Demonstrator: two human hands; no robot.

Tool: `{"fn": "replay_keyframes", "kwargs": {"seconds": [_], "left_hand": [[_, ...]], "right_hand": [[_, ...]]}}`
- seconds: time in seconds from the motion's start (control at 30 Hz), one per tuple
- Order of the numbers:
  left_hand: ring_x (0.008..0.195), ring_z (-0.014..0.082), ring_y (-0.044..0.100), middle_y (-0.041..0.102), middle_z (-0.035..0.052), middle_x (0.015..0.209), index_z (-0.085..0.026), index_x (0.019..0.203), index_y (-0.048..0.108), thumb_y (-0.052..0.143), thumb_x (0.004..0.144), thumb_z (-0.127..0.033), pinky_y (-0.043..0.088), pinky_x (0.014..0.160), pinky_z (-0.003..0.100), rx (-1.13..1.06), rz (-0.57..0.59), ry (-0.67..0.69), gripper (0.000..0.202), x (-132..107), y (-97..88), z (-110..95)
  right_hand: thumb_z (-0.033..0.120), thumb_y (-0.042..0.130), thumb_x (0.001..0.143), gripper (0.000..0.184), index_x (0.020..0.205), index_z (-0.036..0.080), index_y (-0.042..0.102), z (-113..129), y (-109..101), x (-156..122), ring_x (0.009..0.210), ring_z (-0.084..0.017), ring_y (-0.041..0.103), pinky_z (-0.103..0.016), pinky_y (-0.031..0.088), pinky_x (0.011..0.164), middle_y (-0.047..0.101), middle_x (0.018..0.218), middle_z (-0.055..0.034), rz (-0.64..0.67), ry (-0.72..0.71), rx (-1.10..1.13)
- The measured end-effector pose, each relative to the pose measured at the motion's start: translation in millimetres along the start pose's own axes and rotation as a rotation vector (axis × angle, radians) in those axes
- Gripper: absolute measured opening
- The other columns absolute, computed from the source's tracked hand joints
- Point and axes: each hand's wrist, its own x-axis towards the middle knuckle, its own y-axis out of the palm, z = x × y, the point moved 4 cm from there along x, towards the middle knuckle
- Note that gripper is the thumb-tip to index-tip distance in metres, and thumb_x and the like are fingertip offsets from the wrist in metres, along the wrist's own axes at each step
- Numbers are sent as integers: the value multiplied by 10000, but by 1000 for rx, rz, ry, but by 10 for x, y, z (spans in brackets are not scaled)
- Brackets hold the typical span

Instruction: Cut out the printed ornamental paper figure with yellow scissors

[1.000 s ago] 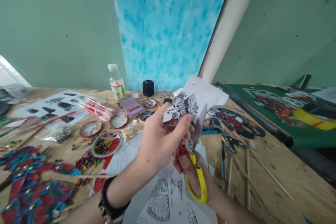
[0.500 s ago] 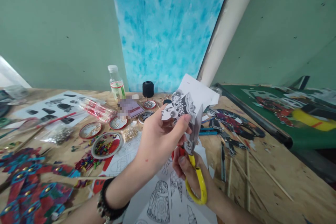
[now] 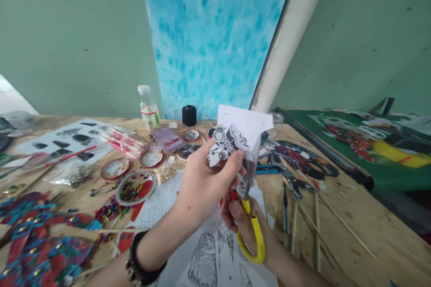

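My left hand (image 3: 208, 177) pinches a white paper cutout (image 3: 242, 121) between thumb and fingers. Printed on the paper is a black-and-white head in profile with an ornate headdress. Held in my right hand (image 3: 240, 215) is a pair of scissors (image 3: 257, 242) with a yellow handle loop and a red part. Their blades point upward at the paper's right side, partly behind it, so how far apart they are is hard to see. Below both hands lie sheets with line drawings (image 3: 202, 260).
Left stand a bottle (image 3: 148, 105), a dish of coloured fasteners (image 3: 136, 188) and a painted red-blue figure (image 3: 37, 242). A black thread spool (image 3: 189, 115) is at the back. On the right lie thin sticks (image 3: 318, 228), a craft knife (image 3: 285, 208) and a green mat (image 3: 397, 179).
The paper has turned anticlockwise and sits slightly lower and further left. Its right part now covers more of the scissor blades. Both hands keep their holds.
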Motion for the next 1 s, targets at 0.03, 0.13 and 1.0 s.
{"fn": "replay_keyframes", "kwargs": {"seconds": [0.03,0.13,1.0], "left_hand": [[472,91,607,668,-23,619,-191,762,596,689,919,-292,519,439,175,-3,0,-1,208,1,-3,0],[467,90,608,674,-22,627,-189,770,605,689,917,-290,528,446,179,-16,1,-1,197,12,-9,-2],[453,85,586,685,-9,638,-186,757,604,687,913,-288,518,439,191,-8,-27,-18,204,40,-33,-19]], "right_hand": [[764,570,912,550,838,220,535,6,1,2,480,-109,392,-230,342,447,458,593,57,-2,-1,-1],[776,571,901,560,820,225,523,15,10,9,470,-108,376,-233,342,444,453,581,58,6,-4,-3],[689,567,960,513,756,228,475,-64,3,14,465,-103,362,-246,253,444,425,559,64,29,-20,-8]]}}
